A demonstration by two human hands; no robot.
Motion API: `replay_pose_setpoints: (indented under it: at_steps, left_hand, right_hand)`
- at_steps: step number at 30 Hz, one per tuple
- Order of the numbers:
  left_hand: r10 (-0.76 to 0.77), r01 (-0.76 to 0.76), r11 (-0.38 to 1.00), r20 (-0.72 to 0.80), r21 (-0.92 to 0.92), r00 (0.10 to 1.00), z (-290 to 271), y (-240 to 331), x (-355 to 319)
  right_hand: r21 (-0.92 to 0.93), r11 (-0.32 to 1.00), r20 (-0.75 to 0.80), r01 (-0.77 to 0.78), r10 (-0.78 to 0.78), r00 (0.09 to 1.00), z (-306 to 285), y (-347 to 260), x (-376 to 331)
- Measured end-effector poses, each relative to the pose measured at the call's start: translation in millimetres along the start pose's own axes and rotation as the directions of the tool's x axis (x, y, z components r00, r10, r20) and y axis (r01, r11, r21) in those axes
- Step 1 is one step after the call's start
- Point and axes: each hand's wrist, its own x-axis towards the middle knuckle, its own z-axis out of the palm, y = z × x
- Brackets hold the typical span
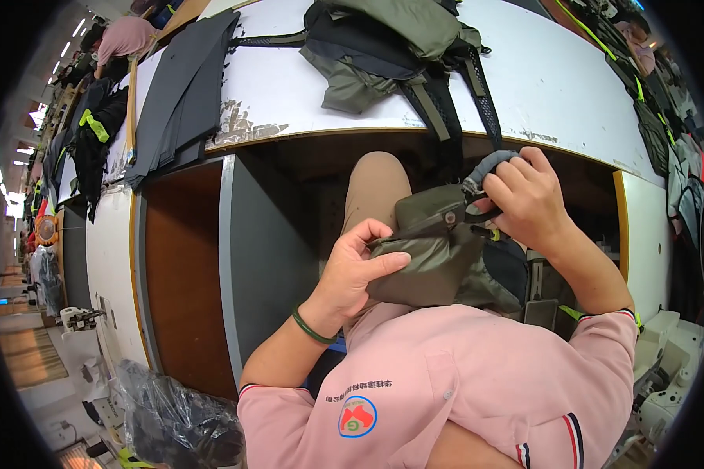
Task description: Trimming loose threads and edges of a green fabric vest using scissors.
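Observation:
Above my lap I hold an olive-green fabric bag (426,270), its shiny cloth folded and slack. My left hand (356,266) is closed on its left edge, thumb lying on top and fingers partly hidden behind the cloth. A small round fitting (450,219) shows on the bag's upper band. On the right, my right hand (526,195) grips a bunched grey strap or cord (489,166) with dark webbing beneath it. A short yellow-green tab (485,233) hangs just below those fingers. The bag's lower part rests against my shirt.
Ahead on the white worktable (270,78) lies an olive and black backpack (383,47), its mesh straps hanging over the edge. Dark grey sheets (181,86) are stacked to its left. Below are open compartments with a grey divider (262,258). Clear plastic (180,414) lies lower left; machine parts (665,367) stand right.

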Motion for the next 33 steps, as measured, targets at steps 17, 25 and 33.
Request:
replay_pose_setpoints:
  at_steps: [17,25,33]
  left_hand:
    - [0.682,-0.618,-0.316,0.625,0.720,0.380,-16.0,11.6,-15.5]
    - [0.777,-0.610,-0.299,0.559,0.734,0.291,-13.8,6.9,-16.2]
    - [0.551,-0.617,-0.327,0.675,0.716,0.491,-1.2,18.0,-11.5]
  right_hand:
    - [0.839,0.470,0.227,-0.275,0.157,0.961,42.0,-40.5,3.9]
    - [0.871,0.471,0.045,-0.144,0.216,0.975,44.8,-54.9,-3.6]
    - [0.888,0.448,0.014,-0.105,0.202,0.979,39.0,-68.0,0.9]
